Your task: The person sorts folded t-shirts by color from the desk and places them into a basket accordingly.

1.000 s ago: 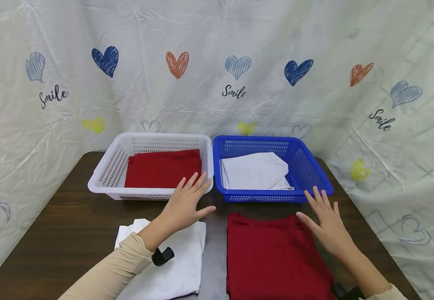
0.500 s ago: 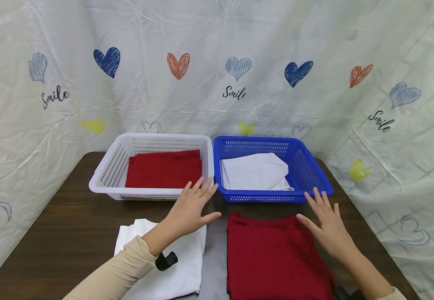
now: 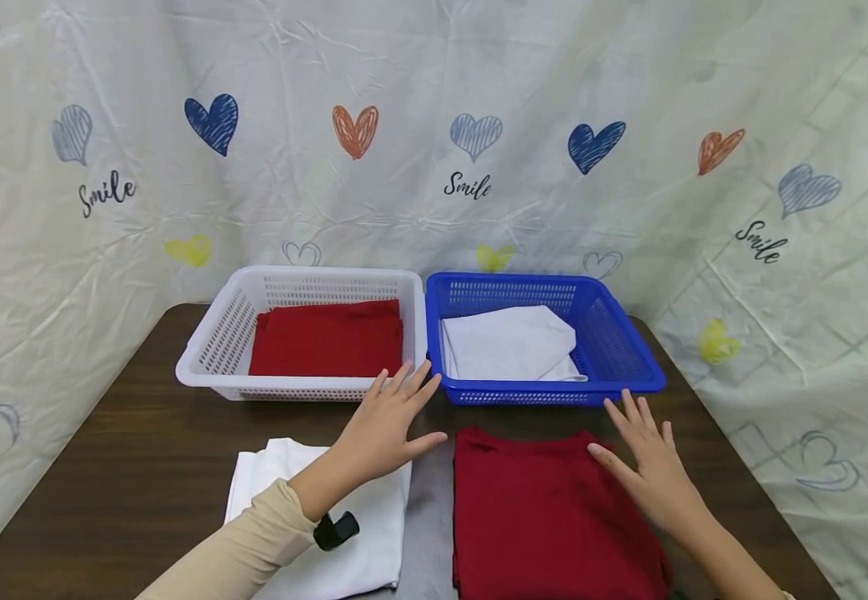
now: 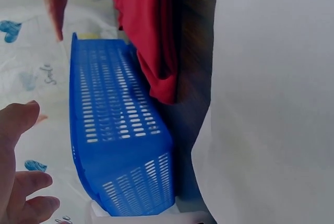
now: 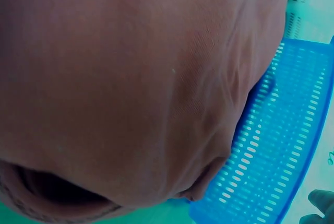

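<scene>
My left hand [image 3: 377,433] hovers with spread fingers between the white basket and a folded white garment [image 3: 362,542] on the table. On the other side, my right hand [image 3: 651,479], fingers also spread, is over the right edge of a folded red garment [image 3: 546,517] with a visible neckline. Neither hand holds anything. The left wrist view shows the left thumb and fingers [image 4: 26,192] apart from the blue basket [image 4: 125,145]. In the right wrist view, a large brownish surface fills most of the frame.
At the back stand a white basket [image 3: 208,333] with folded red cloth [image 3: 328,337] inside, and the blue basket with folded white cloth [image 3: 509,342]. They are side by side. A grey strip [image 3: 429,517] separates the two garments. Behind hangs a heart-patterned curtain [image 3: 403,67].
My left hand has drifted right and slightly nearer to me. My right hand has come down a little towards me. Garments and baskets have stayed in place.
</scene>
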`<state>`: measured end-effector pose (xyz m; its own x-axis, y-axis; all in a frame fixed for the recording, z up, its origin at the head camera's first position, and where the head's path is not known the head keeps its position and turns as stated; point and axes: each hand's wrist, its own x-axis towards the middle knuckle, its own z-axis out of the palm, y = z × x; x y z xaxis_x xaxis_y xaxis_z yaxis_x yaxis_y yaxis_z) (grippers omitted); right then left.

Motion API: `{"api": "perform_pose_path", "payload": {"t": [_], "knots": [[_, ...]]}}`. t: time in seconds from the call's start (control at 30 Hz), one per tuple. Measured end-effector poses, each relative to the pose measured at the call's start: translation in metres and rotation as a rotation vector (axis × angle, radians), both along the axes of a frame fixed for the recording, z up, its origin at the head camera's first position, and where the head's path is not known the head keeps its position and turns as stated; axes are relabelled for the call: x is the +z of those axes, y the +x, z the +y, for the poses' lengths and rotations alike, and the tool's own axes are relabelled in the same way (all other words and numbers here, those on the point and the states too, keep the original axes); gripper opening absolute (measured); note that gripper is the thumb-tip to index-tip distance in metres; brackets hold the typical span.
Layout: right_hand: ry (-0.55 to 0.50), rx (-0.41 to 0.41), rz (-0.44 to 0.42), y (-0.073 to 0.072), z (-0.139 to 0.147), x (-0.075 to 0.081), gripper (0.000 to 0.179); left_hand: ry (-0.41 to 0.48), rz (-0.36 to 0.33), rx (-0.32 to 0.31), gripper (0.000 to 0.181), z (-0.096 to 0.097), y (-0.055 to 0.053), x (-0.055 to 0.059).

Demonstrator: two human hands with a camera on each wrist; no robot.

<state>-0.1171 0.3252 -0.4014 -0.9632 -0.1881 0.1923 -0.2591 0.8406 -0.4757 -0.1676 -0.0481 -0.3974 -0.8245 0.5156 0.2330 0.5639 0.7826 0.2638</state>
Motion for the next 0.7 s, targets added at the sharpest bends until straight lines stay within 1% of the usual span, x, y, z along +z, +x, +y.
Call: {"api": "perform_pose_path", "payload": {"t": [0.13, 0.27, 0.47, 0.57, 0.7], "knots": [[-0.007, 0.0, -0.016, 0.003, -0.001, -0.002, 0.072, 0.005, 0.018, -0.014, 0.076, 0.002, 0.002, 0.0], [-0.024, 0.007, -0.022, 0.007, -0.003, -0.003, 0.072, 0.005, 0.027, -0.015, 0.076, 0.003, 0.004, -0.002], [-0.037, 0.008, -0.02, 0.009, -0.005, -0.006, 0.073, 0.009, -0.012, -0.005, 0.077, 0.006, 0.008, -0.006], [-0.045, 0.004, -0.026, 0.012, -0.004, -0.009, 0.073, 0.013, -0.033, -0.013, 0.078, 0.008, 0.011, -0.006], [-0.055, -0.012, -0.051, 0.015, -0.004, -0.011, 0.074, 0.012, -0.031, -0.034, 0.079, 0.01, 0.013, -0.009]]}}
